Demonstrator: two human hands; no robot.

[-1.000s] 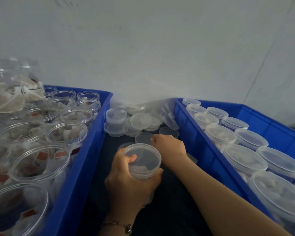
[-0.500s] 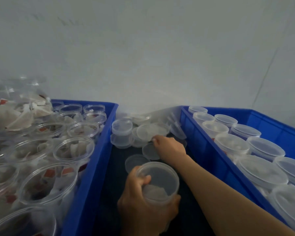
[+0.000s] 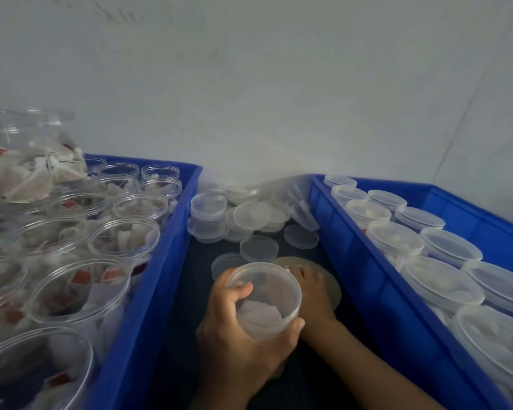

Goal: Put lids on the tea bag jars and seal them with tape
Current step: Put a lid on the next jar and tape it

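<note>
A left hand (image 3: 237,329) is gripping an open tea bag jar (image 3: 264,300), fingers (image 3: 242,291) curled over its rim; the right hand (image 3: 311,294) is resting behind it, finger position unclear.

An open jar (image 3: 265,303) was held in the left hand (image 3: 234,335) between two crates. The left crate (image 3: 148,291) was filled with open jars, the right crate (image 3: 376,279) with lidded ones. Loose lids (image 3: 249,216) were piled behind the held jar, against the wall (image 3: 249,99).
</note>
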